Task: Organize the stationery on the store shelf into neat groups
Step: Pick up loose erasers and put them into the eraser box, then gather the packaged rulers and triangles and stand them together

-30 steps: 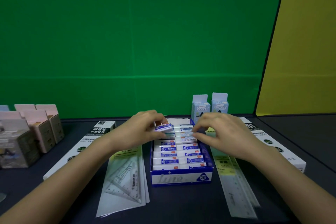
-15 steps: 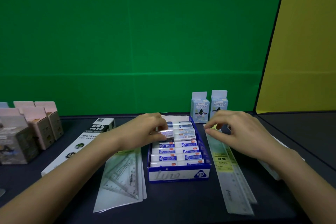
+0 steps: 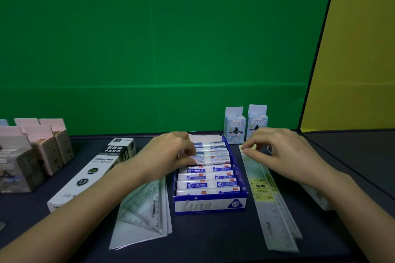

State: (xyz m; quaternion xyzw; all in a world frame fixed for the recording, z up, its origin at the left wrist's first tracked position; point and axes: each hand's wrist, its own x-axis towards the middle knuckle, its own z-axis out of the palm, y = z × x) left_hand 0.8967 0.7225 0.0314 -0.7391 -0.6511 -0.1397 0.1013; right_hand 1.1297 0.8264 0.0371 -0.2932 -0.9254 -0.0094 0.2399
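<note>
Shelf surface is carrying the goods in rough lanes: pink and brown cartons standing at the far left, a long white refill box lying beside them, then packets of set squares, a blue tray of erasers in the middle, and packs of rulers to its right. Two pale blue sharpener boxes are standing upright behind the tray.

Left hand is reaching into the tray's far left corner, its grip nearly closed, fingertips pinching one eraser that is sitting slightly askew among its row. Right hand is hovering over the far end of the rulers, thumb and forefinger drawn close together at the top edge of the pack; whether they are actually pinching it I cannot tell.

Judging by this, the step in hand is squaring up the erasers inside their tray while the rulers are being lined up alongside. Next, the crooked eraser probably needs pressing down flush with its neighbours, and the rulers need nudging parallel to the tray wall.
</note>
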